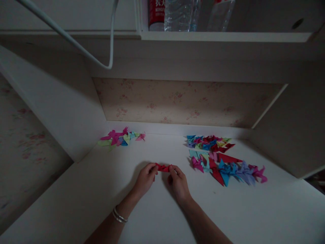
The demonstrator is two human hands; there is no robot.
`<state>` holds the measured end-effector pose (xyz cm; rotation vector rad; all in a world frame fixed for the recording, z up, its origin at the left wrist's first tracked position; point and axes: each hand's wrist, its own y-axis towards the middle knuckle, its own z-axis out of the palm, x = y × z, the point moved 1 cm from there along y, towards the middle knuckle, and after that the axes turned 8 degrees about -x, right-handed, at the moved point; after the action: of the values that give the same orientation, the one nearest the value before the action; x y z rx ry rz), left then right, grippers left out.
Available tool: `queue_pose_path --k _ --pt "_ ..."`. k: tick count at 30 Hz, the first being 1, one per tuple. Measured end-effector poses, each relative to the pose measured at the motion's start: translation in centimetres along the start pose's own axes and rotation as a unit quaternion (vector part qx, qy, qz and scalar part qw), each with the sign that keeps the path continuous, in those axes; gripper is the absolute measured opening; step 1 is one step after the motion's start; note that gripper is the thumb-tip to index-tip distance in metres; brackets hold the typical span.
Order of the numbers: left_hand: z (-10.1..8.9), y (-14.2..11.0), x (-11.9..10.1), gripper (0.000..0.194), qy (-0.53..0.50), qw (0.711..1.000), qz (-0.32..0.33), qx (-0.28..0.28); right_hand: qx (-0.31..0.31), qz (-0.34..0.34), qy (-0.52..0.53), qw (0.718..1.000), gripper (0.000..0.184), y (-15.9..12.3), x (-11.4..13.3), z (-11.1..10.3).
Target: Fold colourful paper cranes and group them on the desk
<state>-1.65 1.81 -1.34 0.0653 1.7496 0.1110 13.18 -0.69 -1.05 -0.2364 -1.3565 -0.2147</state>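
Observation:
Between my two hands a small folded piece of red paper (163,168) is stretched sideways over the white desk. My left hand (146,179) pinches its left end between thumb and fingers. At the right end, my right hand (179,181) grips it the same way. The paper's ends are hidden under my fingertips. Beyond my hands to the right lies a large group of folded paper figures (228,171) in blue, purple, red and pink. Farther back on the left is a smaller group of folded paper figures (118,138), pink, green and blue.
Another row of folded paper figures (209,143) lies at the back right. The white desk (157,217) is boxed in by side panels and a shelf (223,36) holding plastic bottles (179,15). A white cable or lamp arm (76,44) hangs at the upper left.

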Motion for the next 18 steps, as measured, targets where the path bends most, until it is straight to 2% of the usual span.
queue_pose_path --k 5,15,18 --pt "0.1 -0.2 0.0 0.048 -0.008 1.0 0.011 -0.002 0.0 0.006 0.015 1.0 0.04 0.1 -0.3 -0.1" --pt "-0.1 -0.4 -1.1 0.038 0.068 0.997 0.015 0.025 -0.042 0.022 0.051 0.998 0.037 0.1 0.3 -0.6" --pt "-0.1 0.0 -1.2 0.037 0.037 0.999 -0.012 -0.008 -0.071 0.023 0.046 0.996 0.034 0.1 0.3 -0.9"
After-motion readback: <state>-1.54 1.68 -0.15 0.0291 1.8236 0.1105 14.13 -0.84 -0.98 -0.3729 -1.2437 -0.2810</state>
